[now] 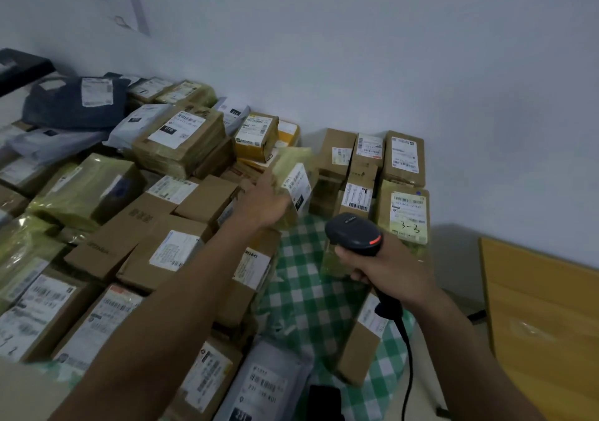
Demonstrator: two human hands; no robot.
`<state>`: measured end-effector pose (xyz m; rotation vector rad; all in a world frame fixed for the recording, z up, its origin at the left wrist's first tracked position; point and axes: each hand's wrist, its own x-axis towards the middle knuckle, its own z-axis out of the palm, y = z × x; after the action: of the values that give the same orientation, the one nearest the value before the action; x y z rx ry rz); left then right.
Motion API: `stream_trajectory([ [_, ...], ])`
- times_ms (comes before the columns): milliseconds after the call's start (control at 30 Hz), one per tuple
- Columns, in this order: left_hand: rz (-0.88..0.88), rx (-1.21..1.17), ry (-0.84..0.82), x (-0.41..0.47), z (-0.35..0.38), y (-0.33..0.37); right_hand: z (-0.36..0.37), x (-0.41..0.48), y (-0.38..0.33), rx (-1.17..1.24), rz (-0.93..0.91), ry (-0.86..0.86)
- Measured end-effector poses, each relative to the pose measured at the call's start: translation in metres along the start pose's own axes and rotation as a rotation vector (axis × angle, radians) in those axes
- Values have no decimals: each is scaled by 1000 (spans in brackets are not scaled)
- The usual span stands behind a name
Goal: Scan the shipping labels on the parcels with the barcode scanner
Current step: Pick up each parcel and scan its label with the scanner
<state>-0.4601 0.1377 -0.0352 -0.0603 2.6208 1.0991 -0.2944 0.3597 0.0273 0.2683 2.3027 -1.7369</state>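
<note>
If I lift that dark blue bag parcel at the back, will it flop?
Probably yes: the dark blue bag parcel looks wrinkled and slumped, not boxy. It may be slippery, since it looks like plastic film.

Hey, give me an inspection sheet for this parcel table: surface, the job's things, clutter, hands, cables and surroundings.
Surface: checked cloth, green and white, mostly covered by parcels.
Job's things: barcode scanner; taped parcel lifted above the pile, label showing; labelled cardboard boxes and mailer bags piled at left and along the wall.
Clutter: black object at the near edge, too dark to identify.
Hands: left hand holds the taped parcel; right hand grips the scanner's handle.
Cables: black cable runs down from the scanner's handle and out of frame.
Surroundings: plain wall; wooden panel at right.
</note>
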Motion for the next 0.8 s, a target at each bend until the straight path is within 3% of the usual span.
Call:
stream_trajectory([
  [133, 85, 198, -42, 49, 18, 2, -7, 14, 6, 35, 2, -17],
  [333, -13, 303, -44, 63, 34, 22, -17, 28, 12, 17, 9, -7],
  [567, -76, 433, -164, 79, 62, -14, -22, 34, 22, -10, -6, -43],
  [700, 7, 620, -81, 68, 65, -25, -19, 37, 32, -7, 27, -35],
  [800, 144, 562, 51, 40, 67, -28, -16, 37, 37, -18, 30, -25],
])
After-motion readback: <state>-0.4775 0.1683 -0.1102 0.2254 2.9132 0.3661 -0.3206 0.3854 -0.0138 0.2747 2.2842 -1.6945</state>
